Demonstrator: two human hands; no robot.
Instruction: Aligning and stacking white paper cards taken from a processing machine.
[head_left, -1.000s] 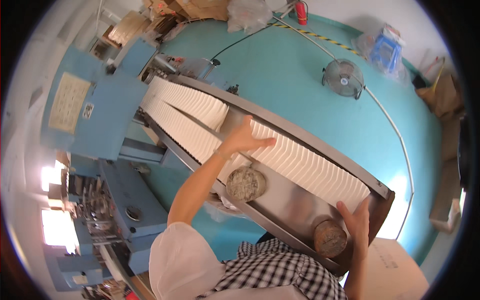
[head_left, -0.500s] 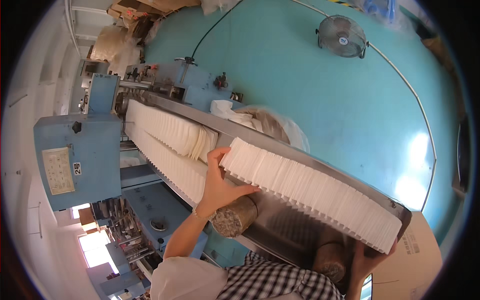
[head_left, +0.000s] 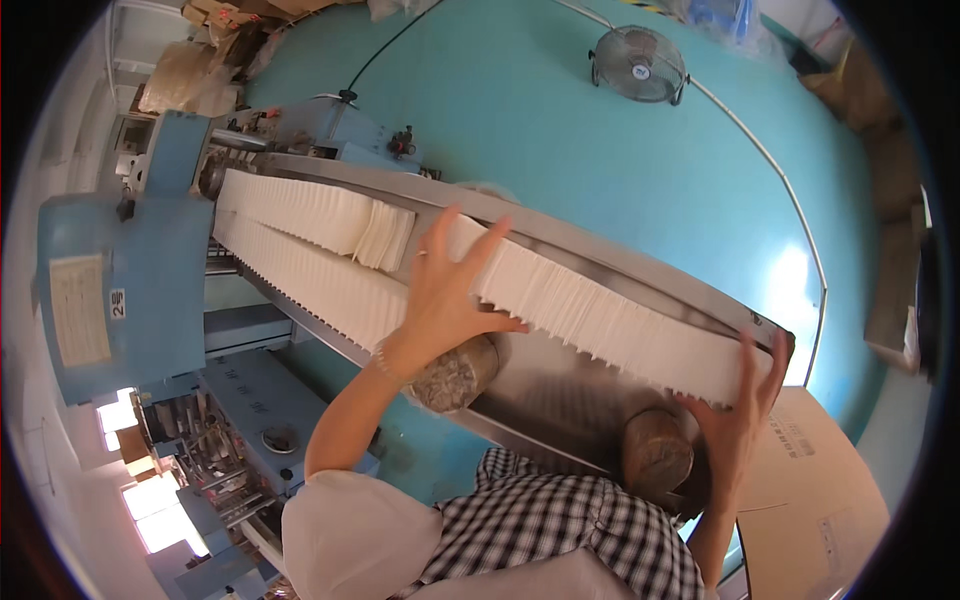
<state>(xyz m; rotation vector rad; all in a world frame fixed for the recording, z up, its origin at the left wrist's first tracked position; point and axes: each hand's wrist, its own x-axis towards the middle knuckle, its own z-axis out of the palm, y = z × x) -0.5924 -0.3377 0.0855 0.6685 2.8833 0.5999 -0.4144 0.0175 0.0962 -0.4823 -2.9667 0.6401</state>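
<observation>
A long row of white folded paper sheets (head_left: 600, 305), like napkins, stands on edge in a metal trough (head_left: 540, 375), along its far wall. My left hand (head_left: 440, 290) clasps the row's left end, fingers over the far side and thumb at the near edge. At the right end, my right hand (head_left: 735, 405) spans the row the same way, fingers raised and thumb low. Left of my left hand, two more rows of folded paper (head_left: 300, 215) run side by side toward the blue machine (head_left: 130, 290). The sheets at the end of the far one lean loosely.
Two brown cylinders, one (head_left: 455, 375) by my left wrist and another (head_left: 657, 450) by my right, sit along the trough's near side. A cardboard box (head_left: 815, 470) stands at the right. A fan (head_left: 640, 65) is on the green floor beyond.
The paper row now sits lower in the trough, against its far wall. My right hand has come up from beneath the right end to around it. My left hand's fingers have spread over the left end.
</observation>
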